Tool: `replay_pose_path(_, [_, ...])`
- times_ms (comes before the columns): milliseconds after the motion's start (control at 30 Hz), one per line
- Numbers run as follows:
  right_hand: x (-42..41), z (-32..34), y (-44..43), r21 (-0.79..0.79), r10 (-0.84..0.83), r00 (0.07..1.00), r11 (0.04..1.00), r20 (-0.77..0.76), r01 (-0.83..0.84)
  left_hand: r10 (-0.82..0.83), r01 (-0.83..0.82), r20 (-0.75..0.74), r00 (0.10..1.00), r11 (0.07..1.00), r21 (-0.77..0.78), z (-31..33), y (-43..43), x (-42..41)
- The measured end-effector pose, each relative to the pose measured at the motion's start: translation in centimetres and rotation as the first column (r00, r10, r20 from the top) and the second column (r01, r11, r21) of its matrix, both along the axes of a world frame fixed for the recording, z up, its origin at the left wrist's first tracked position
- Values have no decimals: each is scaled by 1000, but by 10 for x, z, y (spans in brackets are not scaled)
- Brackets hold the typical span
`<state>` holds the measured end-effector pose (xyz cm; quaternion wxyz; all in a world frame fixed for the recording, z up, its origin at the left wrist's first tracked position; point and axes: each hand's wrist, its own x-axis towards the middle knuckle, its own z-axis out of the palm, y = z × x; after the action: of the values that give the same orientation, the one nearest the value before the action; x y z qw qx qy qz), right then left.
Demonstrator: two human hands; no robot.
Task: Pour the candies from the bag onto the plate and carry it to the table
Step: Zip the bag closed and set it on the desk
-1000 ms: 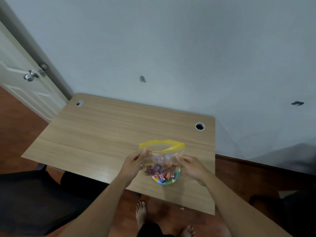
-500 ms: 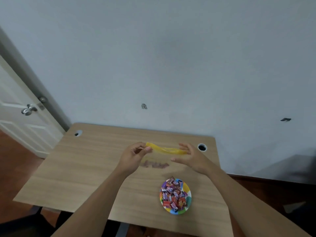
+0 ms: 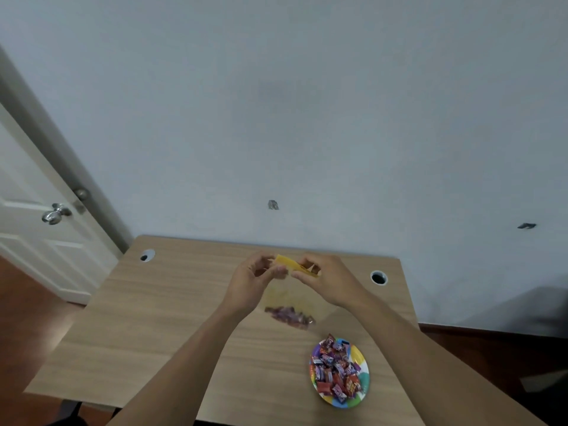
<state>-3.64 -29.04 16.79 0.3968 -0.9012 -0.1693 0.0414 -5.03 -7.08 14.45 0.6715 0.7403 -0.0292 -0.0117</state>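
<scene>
Candies (image 3: 337, 372) now heap the plate (image 3: 362, 379) at the desk's (image 3: 153, 318) near right; both hands, left hand (image 3: 252, 279) and right hand (image 3: 327, 279), having drawn closer, pinch the zip bag's (image 3: 295, 265) yellow seal above it, some sweets remaining inside.

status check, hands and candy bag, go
Left hand and right hand pinch bag top. Candies inside. Plate full, on table.

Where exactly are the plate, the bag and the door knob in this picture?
plate (image 3: 363, 376): head view, on the bare teal patch of its right rim.
bag (image 3: 295, 265): head view, on its yellow zip strip between the hands.
door knob (image 3: 55, 214): head view, on the shiny round knob.
</scene>
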Motion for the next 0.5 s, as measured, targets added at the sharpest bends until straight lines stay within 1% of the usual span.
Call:
replay_pose_path(133, [1,3,11,-14,-18,1000,1000,8,18,-14,14,-5,1000,998,-61,-5,8,4])
replay_pose_path(233, [-2,4,17,-11,-16,1000,1000,9,16,-40,40,4,999,998,-56,-6,11,6])
replay_pose_path(367, [-2,0,21,-43,-27,999,999,37,29,-48,48,18,999,999,-6,-4,10,8])
replay_pose_path(500, [0,-2,22,-55,-41,998,998,46,44,-23,20,33,999,996,87,-5,5,11])
